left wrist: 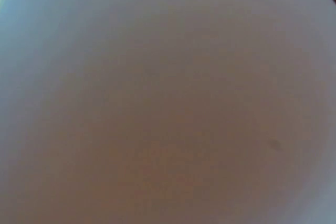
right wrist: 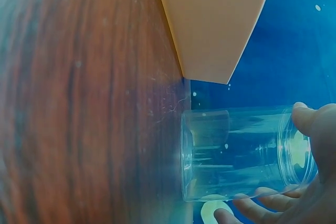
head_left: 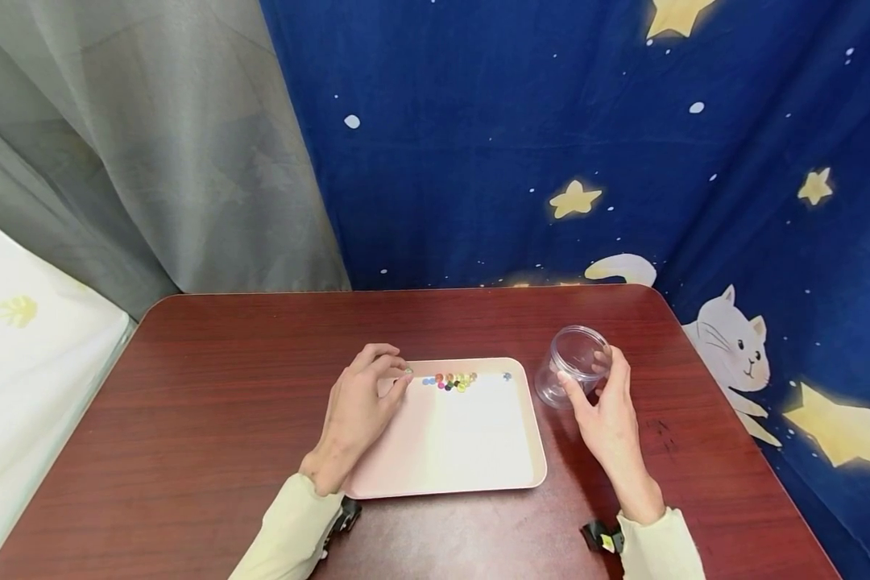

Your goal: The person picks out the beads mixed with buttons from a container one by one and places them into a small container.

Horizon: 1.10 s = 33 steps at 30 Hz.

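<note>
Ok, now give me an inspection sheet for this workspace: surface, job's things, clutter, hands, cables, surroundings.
Surface: reddish-brown table; small dark marks toward its right side.
Job's things: pale pink tray with coloured beads clustered along its far side, one bluish bead apart near the far right corner; clear jar standing upright right of the tray.
Clutter: nothing seen.
Hands: left hand seems to pinch a small bead at the tray's far left; right hand holds the jar near its rim.
Cables: nothing seen.
Surroundings: blue star-patterned curtain and grey curtain behind the table.
</note>
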Tool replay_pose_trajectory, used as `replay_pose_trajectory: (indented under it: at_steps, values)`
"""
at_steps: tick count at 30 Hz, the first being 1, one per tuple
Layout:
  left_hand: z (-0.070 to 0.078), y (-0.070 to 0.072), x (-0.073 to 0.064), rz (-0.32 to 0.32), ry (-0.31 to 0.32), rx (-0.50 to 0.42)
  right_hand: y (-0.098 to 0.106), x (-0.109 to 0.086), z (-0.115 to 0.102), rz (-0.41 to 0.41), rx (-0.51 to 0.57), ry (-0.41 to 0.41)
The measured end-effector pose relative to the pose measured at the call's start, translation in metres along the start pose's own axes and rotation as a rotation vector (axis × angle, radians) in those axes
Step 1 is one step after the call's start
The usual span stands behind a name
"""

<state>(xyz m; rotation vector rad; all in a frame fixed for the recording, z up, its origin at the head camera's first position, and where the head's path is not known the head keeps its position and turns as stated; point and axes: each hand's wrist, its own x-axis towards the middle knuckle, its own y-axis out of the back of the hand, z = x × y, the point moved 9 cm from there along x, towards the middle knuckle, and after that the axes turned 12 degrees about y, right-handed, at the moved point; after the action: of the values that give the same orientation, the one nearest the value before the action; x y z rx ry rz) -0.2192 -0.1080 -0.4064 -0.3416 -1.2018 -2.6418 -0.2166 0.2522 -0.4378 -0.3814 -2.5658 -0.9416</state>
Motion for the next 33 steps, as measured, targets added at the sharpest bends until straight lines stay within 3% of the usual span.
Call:
replay_pose_trajectory:
  at_steps: [25,33]
  values:
    - [0.036,0.006,-0.001,-0.032,-0.068,-0.056,0.001,-0.002,-0.001,-0.007,0.014,-0.002]
    - [0.049,0.007,0.000,0.018,-0.131,-0.047,0.001,-0.002,-0.001,-0.010,-0.019,-0.003]
